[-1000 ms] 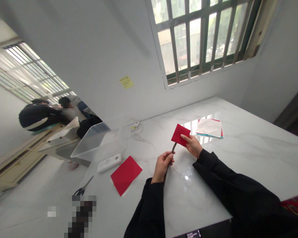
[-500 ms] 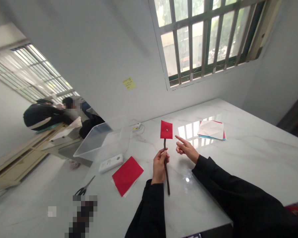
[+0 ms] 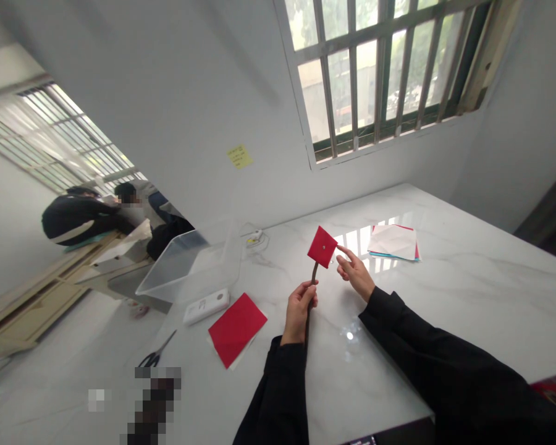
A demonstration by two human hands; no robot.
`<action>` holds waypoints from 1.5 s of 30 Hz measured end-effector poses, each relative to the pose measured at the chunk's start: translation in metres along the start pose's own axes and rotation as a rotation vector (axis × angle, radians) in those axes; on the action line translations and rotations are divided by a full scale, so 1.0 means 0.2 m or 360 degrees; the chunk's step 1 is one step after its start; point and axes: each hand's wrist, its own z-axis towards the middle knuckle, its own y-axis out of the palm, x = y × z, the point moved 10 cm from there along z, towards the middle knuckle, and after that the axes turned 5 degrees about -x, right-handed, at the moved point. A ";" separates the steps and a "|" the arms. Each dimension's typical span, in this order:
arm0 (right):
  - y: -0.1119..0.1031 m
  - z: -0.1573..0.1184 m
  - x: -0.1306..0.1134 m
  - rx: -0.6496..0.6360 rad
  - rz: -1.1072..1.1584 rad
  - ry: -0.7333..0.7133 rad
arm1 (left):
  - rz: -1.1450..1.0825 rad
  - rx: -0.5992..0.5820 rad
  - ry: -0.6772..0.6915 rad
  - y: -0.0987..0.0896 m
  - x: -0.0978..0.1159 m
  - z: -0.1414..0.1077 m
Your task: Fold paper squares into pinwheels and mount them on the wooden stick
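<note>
My left hand [image 3: 300, 309] is closed round a thin brown stick [image 3: 314, 272], which leans to the right at its top. A red paper square [image 3: 323, 247] with a small shiny pin head at its centre sits at the stick's upper end, turned like a diamond. My right hand [image 3: 356, 272] is just right of the square, its index finger stretched out with the tip at the square's right corner; I cannot tell whether it presses on it. The other fingers of that hand are loosely bent and hold nothing I can see.
Left of my hands lie red paper sheets [image 3: 238, 329], a white box-shaped device [image 3: 207, 306], scissors [image 3: 156, 352] and a clear plastic bin [image 3: 167, 272]. A paper stack [image 3: 393, 242] rests at the right rear, below the barred window [image 3: 375, 80]. Two people [image 3: 83, 213] sit far left.
The stick has tilted to the right and the red square has turned from upright to diamond-like. My right index finger has come up to the square's corner.
</note>
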 end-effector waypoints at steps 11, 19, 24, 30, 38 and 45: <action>-0.14 -0.08 -0.29 0.0380 -0.1017 -0.0452 | 0.0216 -0.0156 -0.0015 0.04 0.02 -0.01; -0.24 0.01 -0.21 0.0320 -0.1784 -0.0198 | 0.0269 -0.0190 0.0002 0.05 0.03 -0.01; -0.25 0.01 -0.19 0.0342 -0.1765 -0.0158 | 0.0215 -0.0139 0.0023 0.02 0.03 -0.01; -0.21 -0.01 -0.22 0.0348 -0.1636 -0.0274 | 0.0190 -0.0133 0.0011 0.02 0.02 -0.01; -0.19 -0.04 -0.28 0.0382 -0.1504 -0.0417 | 0.0207 -0.0135 0.0013 0.03 0.02 -0.01; -0.18 -0.07 -0.35 0.0433 -0.1404 -0.0562 | 0.0400 -0.0100 0.0057 0.02 0.04 0.00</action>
